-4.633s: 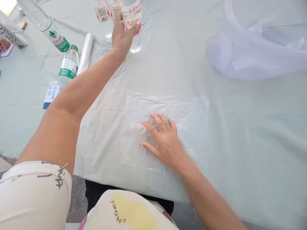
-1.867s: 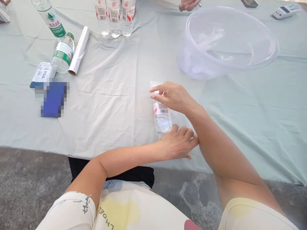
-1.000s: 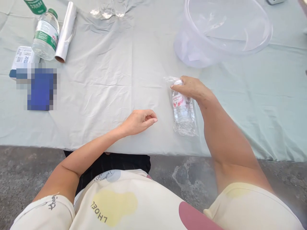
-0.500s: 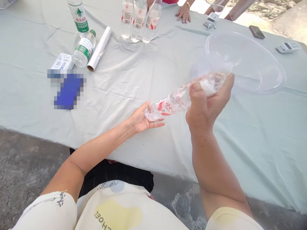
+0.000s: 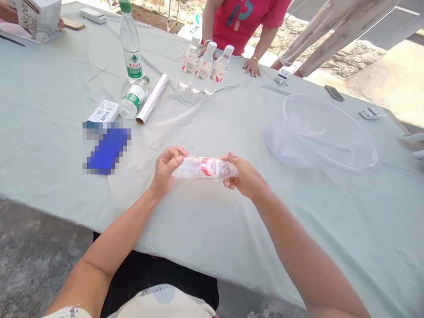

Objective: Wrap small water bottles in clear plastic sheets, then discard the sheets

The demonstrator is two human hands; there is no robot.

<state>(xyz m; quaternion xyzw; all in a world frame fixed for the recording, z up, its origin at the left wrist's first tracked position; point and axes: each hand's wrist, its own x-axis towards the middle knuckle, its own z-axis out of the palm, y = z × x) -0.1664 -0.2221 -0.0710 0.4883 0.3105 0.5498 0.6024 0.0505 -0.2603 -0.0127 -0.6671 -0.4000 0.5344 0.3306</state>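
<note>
A clear plastic water bottle (image 5: 208,168) with a red and white label lies sideways between my hands, above the cloth near the table's front. My left hand (image 5: 167,168) is closed round its base end, thumb on top. My right hand (image 5: 243,174) grips the other end, where the white cap is mostly covered by fingers. Beyond it to the right rests a large clear plastic basin (image 5: 331,132), tilted on the cloth.
Three similar water bottles (image 5: 206,68) stand at the back, touched by a person in a red shirt (image 5: 247,22). To the left are a tall green-capped bottle (image 5: 130,46), a smaller bottle lying down (image 5: 134,98), a film roll (image 5: 152,99), a small box (image 5: 103,112) and a blurred blue item (image 5: 109,150).
The bottle has swung from slanted to level and come nearer to me. My left hand, open under its base before, is now closed round it. The view has tilted up.
</note>
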